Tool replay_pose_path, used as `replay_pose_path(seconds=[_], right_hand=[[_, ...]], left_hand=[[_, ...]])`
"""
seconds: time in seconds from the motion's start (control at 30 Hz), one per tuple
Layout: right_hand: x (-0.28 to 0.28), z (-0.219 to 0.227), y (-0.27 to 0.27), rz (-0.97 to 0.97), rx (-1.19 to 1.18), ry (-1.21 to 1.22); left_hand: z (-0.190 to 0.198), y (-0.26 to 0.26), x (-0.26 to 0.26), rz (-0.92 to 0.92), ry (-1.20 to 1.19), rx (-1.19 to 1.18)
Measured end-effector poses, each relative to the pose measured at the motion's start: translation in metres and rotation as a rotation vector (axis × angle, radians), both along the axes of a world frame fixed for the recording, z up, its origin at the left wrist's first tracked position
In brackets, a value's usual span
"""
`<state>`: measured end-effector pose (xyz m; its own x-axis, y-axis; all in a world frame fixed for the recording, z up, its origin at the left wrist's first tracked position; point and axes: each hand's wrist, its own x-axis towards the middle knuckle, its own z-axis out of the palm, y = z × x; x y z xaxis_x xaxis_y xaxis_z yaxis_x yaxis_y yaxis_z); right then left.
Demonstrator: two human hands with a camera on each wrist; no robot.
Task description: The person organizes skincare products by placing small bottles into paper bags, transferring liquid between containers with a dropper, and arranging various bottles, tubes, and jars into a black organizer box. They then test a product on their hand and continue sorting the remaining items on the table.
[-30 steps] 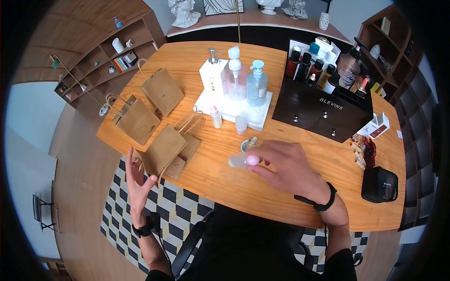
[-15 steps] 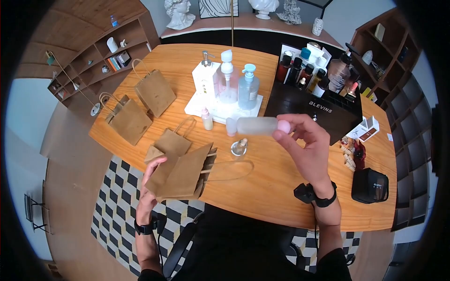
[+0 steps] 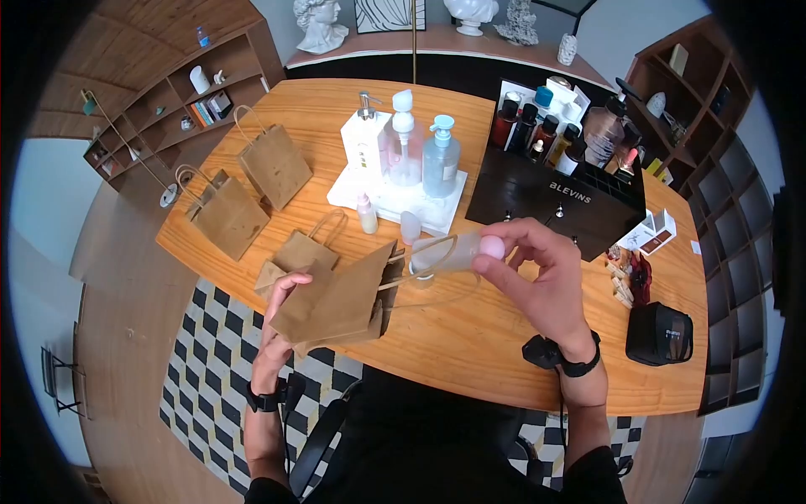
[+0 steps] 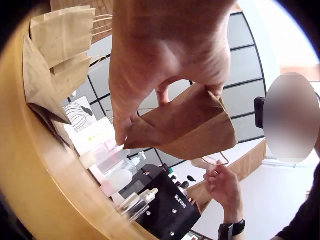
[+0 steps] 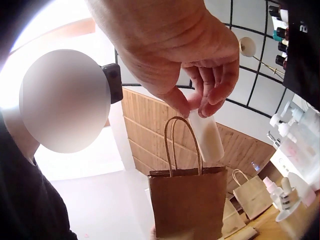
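My left hand (image 3: 273, 338) grips a brown paper bag (image 3: 340, 302) by its base, the bag tilted on its side with its mouth and handles toward the right. In the left wrist view the thumb and fingers of the left hand (image 4: 165, 60) pinch the bag (image 4: 185, 125). Between thumb and fingertips my right hand (image 3: 546, 281) pinches the pink end of a frosted bottle (image 3: 453, 251). The right wrist view has the bottle (image 5: 207, 137) below the right hand (image 5: 175, 55), beside the handles and above the mouth of the bag (image 5: 187, 205).
Three other paper bags, one of them near the front (image 3: 309, 250), stand or lie at the left. Pump bottles (image 3: 440, 160) occupy a white tray (image 3: 344, 191). At the right are a black cosmetics box (image 3: 520, 197) and a black case (image 3: 660, 333).
The left hand has taken hold of a bag and brought it up and right. The right hand rose with the bottle, then lowered slightly, bringing it to the bag's handles.
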<state>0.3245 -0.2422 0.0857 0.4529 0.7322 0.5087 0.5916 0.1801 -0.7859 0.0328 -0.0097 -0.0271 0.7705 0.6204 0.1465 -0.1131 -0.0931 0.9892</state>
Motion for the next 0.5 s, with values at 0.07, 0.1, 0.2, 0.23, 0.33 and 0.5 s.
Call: replay_pose_path(seconds=[0.07, 0.1, 0.2, 0.23, 0.33, 0.5], right_hand=[[-0.002, 0.001, -0.001, 0.029, -0.012, 0.033], [-0.003, 0.002, -0.002, 0.06, -0.022, 0.066], [-0.003, 0.003, -0.005, 0.151, -0.055, 0.056], [-0.003, 0.002, -0.004, 0.152, -0.055, 0.056], [-0.006, -0.001, -0.002, 0.217, -0.038, 0.105], [-0.01, -0.001, 0.0, 0.287, -0.185, -0.069]], left_hand=[[-0.004, 0.002, 0.0, -0.027, -0.032, -0.043], [-0.004, 0.001, 0.0, -0.027, -0.032, -0.044], [0.0, -0.002, 0.003, 0.005, -0.033, -0.081], [0.0, -0.003, 0.004, 0.014, -0.032, -0.082], [0.003, -0.005, 0.006, -0.01, -0.016, -0.063], [0.013, -0.015, 0.012, -0.112, 0.069, -0.025]])
